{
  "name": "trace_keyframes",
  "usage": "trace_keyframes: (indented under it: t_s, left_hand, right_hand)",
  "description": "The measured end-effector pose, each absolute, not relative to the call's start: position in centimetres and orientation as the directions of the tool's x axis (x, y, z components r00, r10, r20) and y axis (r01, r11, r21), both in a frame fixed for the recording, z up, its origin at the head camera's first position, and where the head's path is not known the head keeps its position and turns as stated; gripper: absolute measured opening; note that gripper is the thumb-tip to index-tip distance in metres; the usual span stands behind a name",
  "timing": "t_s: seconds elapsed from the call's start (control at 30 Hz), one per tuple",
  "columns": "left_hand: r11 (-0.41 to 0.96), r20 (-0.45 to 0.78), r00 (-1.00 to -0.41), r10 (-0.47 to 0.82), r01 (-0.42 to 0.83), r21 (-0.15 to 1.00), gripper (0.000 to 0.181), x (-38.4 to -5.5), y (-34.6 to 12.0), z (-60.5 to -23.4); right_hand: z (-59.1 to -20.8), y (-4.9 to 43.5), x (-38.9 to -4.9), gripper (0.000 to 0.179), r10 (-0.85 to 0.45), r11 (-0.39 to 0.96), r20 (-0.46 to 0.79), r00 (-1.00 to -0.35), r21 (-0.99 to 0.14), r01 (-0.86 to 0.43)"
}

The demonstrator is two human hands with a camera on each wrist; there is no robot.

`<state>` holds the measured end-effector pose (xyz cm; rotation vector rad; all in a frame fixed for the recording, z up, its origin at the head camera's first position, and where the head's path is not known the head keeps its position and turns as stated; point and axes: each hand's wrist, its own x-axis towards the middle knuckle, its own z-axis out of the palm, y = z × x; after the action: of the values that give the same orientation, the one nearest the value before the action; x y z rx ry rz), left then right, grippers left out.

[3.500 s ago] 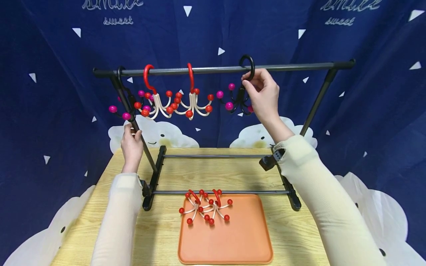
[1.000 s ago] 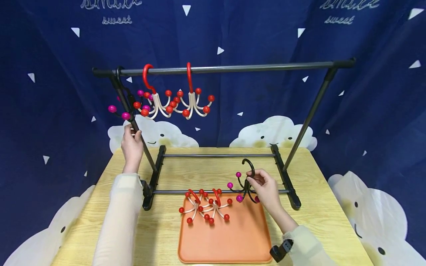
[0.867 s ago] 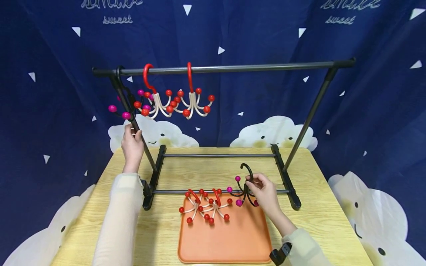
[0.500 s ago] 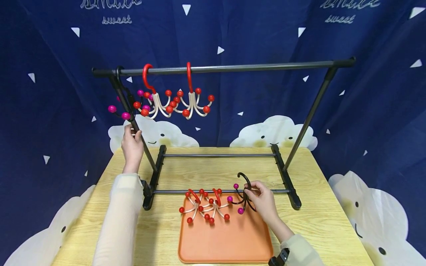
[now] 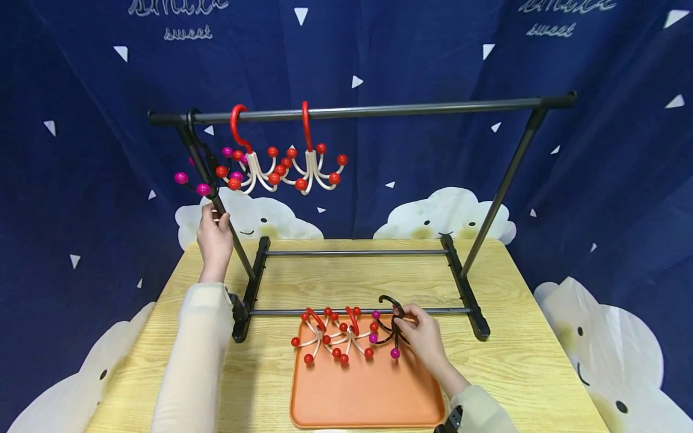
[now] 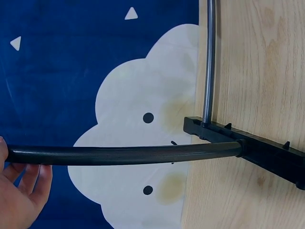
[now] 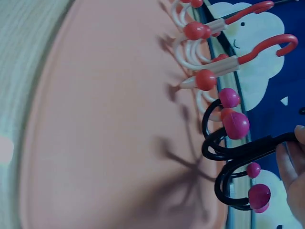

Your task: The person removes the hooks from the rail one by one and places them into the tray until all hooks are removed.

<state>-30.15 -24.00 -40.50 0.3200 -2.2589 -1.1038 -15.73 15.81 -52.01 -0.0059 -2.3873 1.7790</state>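
My right hand (image 5: 425, 334) pinches the neck of a black multi-hook hanger (image 7: 248, 148) with magenta ball tips. That hanger is low over the back right of the orange tray (image 5: 368, 397), its shadow falling on the tray in the right wrist view. Just left of it on the tray sit two white hangers with red hooks and red balls, a nearer one (image 5: 351, 337) and a farther-left one (image 5: 318, 337). My left hand (image 5: 215, 243) holds the left post (image 6: 119, 155) of the black rack, fingers and thumb around it.
From the rack's top bar (image 5: 433, 110) hang two red-and-white hangers, one at left (image 5: 252, 165) and one nearer the middle (image 5: 311, 165). A black hanger with magenta balls (image 5: 211, 159) hangs at the bar's left end. Lower rods (image 5: 357, 252) span the wooden table (image 5: 135, 361).
My right hand has taken the black hanger off the top bar and brought it down to the tray, lowering it further and slightly left in the last second. My left hand stays put.
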Motion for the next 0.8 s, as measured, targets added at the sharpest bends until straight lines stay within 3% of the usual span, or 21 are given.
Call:
trace_keyframes:
  t_s: [0.23, 0.8]
  left_hand:
    - [0.628, 0.409, -0.793, -0.452, 0.043, 0.777, 0.027, -30.2, -23.9, -40.5]
    - [0.621, 0.392, -0.798, -0.458, 0.027, 0.783, 0.027, -30.0, -23.9, -40.5]
  right_hand:
    - [-53.3, 15.6, -15.3, 0.014, 0.124, 0.271, 0.073, -0.990, -0.962, -0.037]
    - [-54.1, 15.5, -14.8, 0.015, 0.105, 0.297, 0.096, -0.990, -0.953, -0.061]
